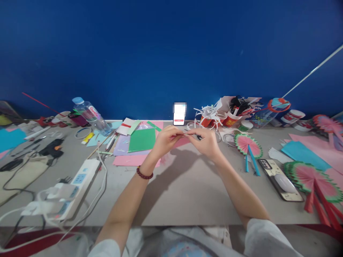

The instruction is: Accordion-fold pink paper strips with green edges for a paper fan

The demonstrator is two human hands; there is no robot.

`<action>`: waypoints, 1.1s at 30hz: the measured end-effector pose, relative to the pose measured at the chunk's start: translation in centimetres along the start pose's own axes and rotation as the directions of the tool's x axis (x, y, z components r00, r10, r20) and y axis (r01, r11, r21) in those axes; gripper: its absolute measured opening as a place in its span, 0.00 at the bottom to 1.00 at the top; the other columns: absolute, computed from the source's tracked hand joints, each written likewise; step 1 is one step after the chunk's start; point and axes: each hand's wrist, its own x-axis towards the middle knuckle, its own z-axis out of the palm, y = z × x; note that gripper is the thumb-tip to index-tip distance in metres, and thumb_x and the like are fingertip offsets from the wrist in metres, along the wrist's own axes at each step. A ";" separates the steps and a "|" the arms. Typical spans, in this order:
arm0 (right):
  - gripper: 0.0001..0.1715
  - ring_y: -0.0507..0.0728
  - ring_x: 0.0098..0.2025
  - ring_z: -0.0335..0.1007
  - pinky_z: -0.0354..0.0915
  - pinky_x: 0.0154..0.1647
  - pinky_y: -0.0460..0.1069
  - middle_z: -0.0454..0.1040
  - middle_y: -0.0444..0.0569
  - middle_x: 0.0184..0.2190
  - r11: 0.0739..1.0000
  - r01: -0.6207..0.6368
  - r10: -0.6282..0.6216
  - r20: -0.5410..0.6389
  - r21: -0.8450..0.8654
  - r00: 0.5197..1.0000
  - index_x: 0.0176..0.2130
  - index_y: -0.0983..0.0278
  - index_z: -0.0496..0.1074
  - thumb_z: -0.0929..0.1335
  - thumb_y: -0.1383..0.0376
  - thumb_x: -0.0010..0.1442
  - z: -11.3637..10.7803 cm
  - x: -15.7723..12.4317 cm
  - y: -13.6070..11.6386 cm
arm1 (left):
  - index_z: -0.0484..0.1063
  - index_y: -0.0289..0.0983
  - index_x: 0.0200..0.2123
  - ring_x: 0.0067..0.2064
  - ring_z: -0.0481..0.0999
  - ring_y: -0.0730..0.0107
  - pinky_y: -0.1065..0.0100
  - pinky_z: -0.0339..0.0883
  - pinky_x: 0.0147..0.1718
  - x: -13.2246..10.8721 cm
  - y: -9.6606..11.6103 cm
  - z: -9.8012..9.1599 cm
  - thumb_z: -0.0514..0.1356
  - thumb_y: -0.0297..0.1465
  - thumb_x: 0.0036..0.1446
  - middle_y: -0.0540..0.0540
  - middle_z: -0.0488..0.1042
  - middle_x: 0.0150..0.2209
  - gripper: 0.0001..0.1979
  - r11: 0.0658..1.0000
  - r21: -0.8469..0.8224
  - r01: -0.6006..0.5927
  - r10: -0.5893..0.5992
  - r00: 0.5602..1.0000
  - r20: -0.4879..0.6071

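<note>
My left hand (168, 140) and my right hand (203, 142) meet fingertip to fingertip above the middle of the table. Both are closed in a pinch, and whatever sits between the fingertips is too small to make out. Just behind them a lit phone (179, 116) stands upright against the blue wall. Beside my left hand lie a green paper sheet (142, 140) and pink paper (131, 160). To the right of my right hand rests a pink paper fan with a green edge (245, 144) and blue sticks.
A white power strip (80, 185) with cables lies at left, near a leaning plastic bottle (92, 116). Cups of paper strips (207, 119) and pens (234, 116) stand back right. A phone (280, 178) and a larger paper fan (313, 178) lie at right.
</note>
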 end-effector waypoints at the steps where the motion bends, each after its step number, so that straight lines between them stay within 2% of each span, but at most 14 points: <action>1: 0.06 0.57 0.35 0.78 0.71 0.37 0.49 0.81 0.47 0.31 1.000 0.018 -0.018 -0.008 -0.011 1.000 0.31 0.61 0.79 0.70 0.68 0.53 0.1 -0.1 -0.2 | 0.75 0.37 0.33 0.35 0.73 0.70 0.68 0.66 0.35 0.0 0.0 0.1 0.60 0.29 0.59 0.46 0.76 0.32 0.04 1.000 0.014 -0.011 0.011 1.000 -0.015; 4: 0.07 0.57 0.35 0.78 0.72 0.38 0.50 0.81 0.46 0.32 0.998 0.049 -0.049 -0.022 -0.028 0.999 0.33 0.60 0.79 0.69 0.68 0.55 0.1 -0.1 -0.5 | 0.74 0.37 0.32 0.35 0.72 0.71 0.68 0.66 0.36 0.0 0.0 0.2 0.59 0.28 0.59 0.47 0.76 0.31 0.04 0.999 0.021 -0.036 0.037 0.998 -0.047; 8: 0.09 0.57 0.37 0.77 0.72 0.39 0.50 0.81 0.47 0.35 1.000 0.009 -0.009 -0.003 0.028 1.000 0.38 0.59 0.79 0.70 0.66 0.55 0.0 0.0 -0.5 | 0.74 0.37 0.32 0.35 0.73 0.71 0.69 0.67 0.35 0.1 -0.2 0.0 0.59 0.28 0.59 0.46 0.75 0.31 0.05 0.997 -0.078 -0.018 0.010 0.994 -0.110; 13: 0.08 0.56 0.36 0.77 0.71 0.38 0.50 0.81 0.48 0.33 0.999 0.000 0.002 -0.041 0.053 0.999 0.35 0.61 0.79 0.68 0.68 0.56 -0.1 0.1 -0.4 | 0.76 0.37 0.34 0.36 0.74 0.71 0.69 0.68 0.35 0.1 -0.1 -0.1 0.61 0.30 0.57 0.45 0.77 0.33 0.04 0.991 -0.134 0.014 -0.030 0.992 -0.123; 17: 0.09 0.55 0.34 0.76 0.71 0.36 0.50 0.80 0.48 0.31 0.994 0.104 -0.107 -0.112 -0.029 0.988 0.35 0.61 0.78 0.67 0.68 0.57 0.1 0.0 -0.5 | 0.76 0.38 0.40 0.38 0.75 0.69 0.67 0.69 0.37 0.1 0.4 0.0 0.62 0.31 0.56 0.44 0.78 0.37 0.08 0.995 -0.097 -0.024 0.012 0.992 -0.122; 20: 0.09 0.55 0.34 0.75 0.70 0.37 0.51 0.80 0.48 0.31 0.969 0.226 -0.237 -0.121 -0.096 0.964 0.35 0.60 0.77 0.66 0.70 0.59 0.2 -0.1 -0.6 | 0.76 0.37 0.39 0.39 0.76 0.69 0.66 0.70 0.38 0.1 0.6 0.1 0.62 0.30 0.56 0.43 0.78 0.37 0.07 0.995 -0.061 -0.084 0.073 0.985 -0.156; 23: 0.09 0.56 0.35 0.74 0.69 0.38 0.51 0.80 0.48 0.31 0.942 0.295 -0.313 -0.108 -0.158 0.943 0.36 0.60 0.76 0.66 0.70 0.59 0.3 -0.3 -0.6 | 0.75 0.37 0.38 0.39 0.77 0.69 0.66 0.71 0.39 0.2 0.6 0.1 0.61 0.27 0.57 0.44 0.79 0.35 0.05 0.991 -0.028 -0.134 0.126 0.973 -0.191; 27: 0.09 0.55 0.35 0.74 0.69 0.38 0.50 0.79 0.48 0.31 0.927 0.321 -0.347 -0.118 -0.194 0.930 0.37 0.60 0.76 0.66 0.71 0.59 0.4 -0.4 -0.5 | 0.75 0.37 0.35 0.38 0.78 0.69 0.66 0.73 0.39 0.2 0.6 0.1 0.60 0.26 0.58 0.44 0.79 0.34 0.04 0.985 -0.016 -0.170 0.162 0.960 -0.227; 33: 0.09 0.55 0.34 0.74 0.69 0.36 0.49 0.79 0.48 0.31 0.926 0.329 -0.355 -0.128 -0.186 0.926 0.38 0.60 0.76 0.66 0.71 0.59 0.5 -0.4 -0.5 | 0.76 0.36 0.32 0.37 0.78 0.70 0.67 0.73 0.37 0.1 0.5 0.1 0.62 0.25 0.56 0.44 0.79 0.34 0.02 0.985 -0.066 -0.162 0.140 0.958 -0.251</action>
